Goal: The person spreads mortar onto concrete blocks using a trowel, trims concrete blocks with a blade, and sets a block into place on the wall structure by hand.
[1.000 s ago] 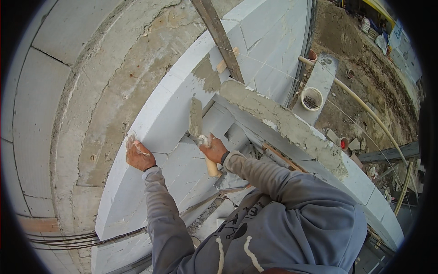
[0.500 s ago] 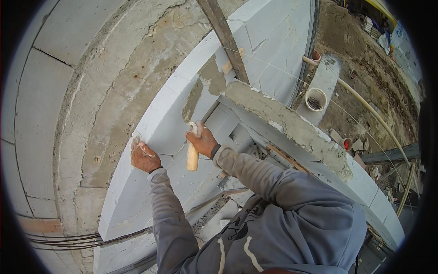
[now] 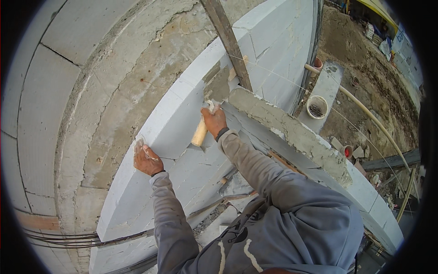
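as the right hand (image 3: 214, 122) holds a trowel (image 3: 199, 133), print (image 3: 233, 235) marks the sweatshirt (image 3: 315, 223).

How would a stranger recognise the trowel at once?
Find the curved white block wall running from lower left to upper right. There, the right hand holds the trowel below the dark timber beam. Its short, pale, rounded wooden handle sets it apart from that long beam.

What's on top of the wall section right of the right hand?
Rough grey mortar along much of it, then bare white block toward the lower right. The surface beneath the mortar is hidden.
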Demonstrator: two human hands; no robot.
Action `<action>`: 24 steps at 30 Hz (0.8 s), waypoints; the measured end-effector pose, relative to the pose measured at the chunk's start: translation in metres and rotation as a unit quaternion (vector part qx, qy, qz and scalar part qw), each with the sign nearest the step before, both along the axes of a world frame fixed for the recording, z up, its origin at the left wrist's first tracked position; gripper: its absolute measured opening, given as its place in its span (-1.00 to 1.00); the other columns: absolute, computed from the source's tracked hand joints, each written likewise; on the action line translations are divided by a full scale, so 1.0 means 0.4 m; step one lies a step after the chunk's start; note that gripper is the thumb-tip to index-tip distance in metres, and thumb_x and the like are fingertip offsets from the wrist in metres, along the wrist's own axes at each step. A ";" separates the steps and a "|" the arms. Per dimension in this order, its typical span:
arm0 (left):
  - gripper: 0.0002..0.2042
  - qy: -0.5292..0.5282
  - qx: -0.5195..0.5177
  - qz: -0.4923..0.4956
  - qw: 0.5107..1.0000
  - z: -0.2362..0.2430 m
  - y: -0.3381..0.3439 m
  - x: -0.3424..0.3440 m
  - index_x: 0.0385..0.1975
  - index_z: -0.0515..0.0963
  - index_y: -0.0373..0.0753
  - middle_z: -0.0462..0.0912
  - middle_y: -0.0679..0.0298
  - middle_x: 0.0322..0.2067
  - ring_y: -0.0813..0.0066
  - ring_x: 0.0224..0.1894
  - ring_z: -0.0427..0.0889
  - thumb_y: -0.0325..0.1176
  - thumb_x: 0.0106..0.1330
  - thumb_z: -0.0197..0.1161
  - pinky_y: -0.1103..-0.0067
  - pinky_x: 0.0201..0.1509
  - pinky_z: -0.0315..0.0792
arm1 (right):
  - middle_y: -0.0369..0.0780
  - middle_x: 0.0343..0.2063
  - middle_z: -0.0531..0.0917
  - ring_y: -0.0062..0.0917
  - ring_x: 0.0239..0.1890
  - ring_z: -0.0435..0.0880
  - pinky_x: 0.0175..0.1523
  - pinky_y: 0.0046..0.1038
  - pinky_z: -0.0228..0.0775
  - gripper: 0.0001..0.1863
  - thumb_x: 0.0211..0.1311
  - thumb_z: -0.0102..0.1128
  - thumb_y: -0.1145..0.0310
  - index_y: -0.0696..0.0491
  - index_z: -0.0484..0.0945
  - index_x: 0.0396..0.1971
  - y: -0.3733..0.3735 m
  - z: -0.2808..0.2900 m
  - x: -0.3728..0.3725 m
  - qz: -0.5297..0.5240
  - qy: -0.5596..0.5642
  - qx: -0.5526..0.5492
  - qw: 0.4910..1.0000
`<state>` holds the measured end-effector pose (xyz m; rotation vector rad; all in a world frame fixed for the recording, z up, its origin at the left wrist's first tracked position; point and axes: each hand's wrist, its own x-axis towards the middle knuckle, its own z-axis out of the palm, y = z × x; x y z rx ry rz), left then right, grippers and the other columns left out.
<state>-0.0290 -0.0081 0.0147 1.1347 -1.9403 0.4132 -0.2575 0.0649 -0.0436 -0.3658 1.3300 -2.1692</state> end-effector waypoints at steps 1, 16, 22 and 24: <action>-0.65 0.001 -0.001 -0.002 1.000 0.000 -0.004 -0.004 -0.10 0.55 -0.26 0.57 0.11 -0.09 0.18 0.03 0.48 -0.20 0.32 -0.09 0.34 0.12 0.22 | -0.05 -0.46 0.55 -0.33 -0.43 0.57 -0.28 -0.39 0.41 -0.62 -0.03 0.13 0.29 0.28 0.32 -0.32 -0.026 0.008 -0.013 -0.014 0.048 0.040 0.998; -0.64 -0.013 0.008 -0.020 1.000 -0.022 -0.011 0.025 -0.05 0.51 -0.22 0.54 0.13 -0.05 0.19 0.07 0.44 -0.17 0.34 -0.12 0.33 0.17 0.17 | -0.03 -0.46 0.57 -0.29 -0.36 0.58 -0.22 -0.38 0.39 -0.61 -0.02 0.14 0.23 0.23 0.38 -0.29 0.262 0.004 0.072 0.297 0.138 0.105 0.939; -0.60 -0.071 -0.019 0.028 0.997 -0.031 -0.015 0.055 0.01 0.46 -0.18 0.50 0.22 0.00 0.26 0.12 0.38 -0.07 0.36 -0.13 0.34 0.19 0.13 | -0.02 -0.54 0.54 -0.27 -0.46 0.56 -0.30 -0.32 0.37 -0.62 -0.02 0.12 0.20 0.15 0.38 -0.27 0.771 -0.138 0.047 0.344 0.304 0.311 0.832; -0.57 -0.088 -0.018 0.055 0.994 -0.031 -0.019 0.068 0.01 0.45 -0.17 0.48 0.24 0.02 0.29 0.11 0.38 -0.02 0.35 -0.11 0.35 0.20 0.13 | -0.01 -0.49 0.57 -0.28 -0.41 0.59 -0.27 -0.34 0.39 -0.58 -0.05 0.14 0.21 0.12 0.43 -0.18 0.970 -0.131 0.048 0.343 0.262 0.377 0.820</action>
